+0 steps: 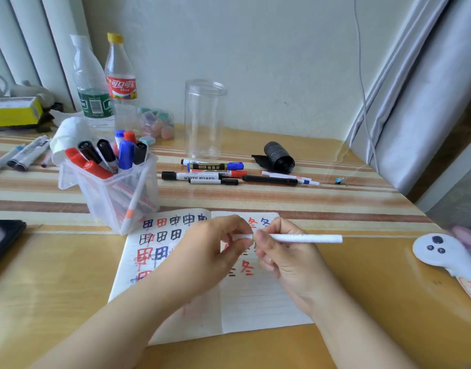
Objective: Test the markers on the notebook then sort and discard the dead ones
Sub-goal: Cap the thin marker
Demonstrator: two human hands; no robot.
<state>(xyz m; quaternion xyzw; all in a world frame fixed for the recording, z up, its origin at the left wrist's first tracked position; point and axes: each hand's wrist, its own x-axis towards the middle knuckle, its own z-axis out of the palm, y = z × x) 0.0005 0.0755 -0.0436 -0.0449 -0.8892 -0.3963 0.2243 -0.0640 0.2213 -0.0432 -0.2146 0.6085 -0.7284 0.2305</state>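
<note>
**Slim white marker held over the notebook**

While both hands met above the open notebook (255, 302), covered in red, blue and black test characters, the table (362, 302) carried the rest. At eleven o'clock of the notebook stood a clear bin (117, 193) of capped markers; at twelve o'clock a tall clear jar (203, 121), with loose markers (215, 173) lying just before it. The left hand (215, 251) pinched the cap end of a slim white marker (303, 238); the right hand (285, 257) gripped its barrel, the tail pointing to three o'clock.
</note>
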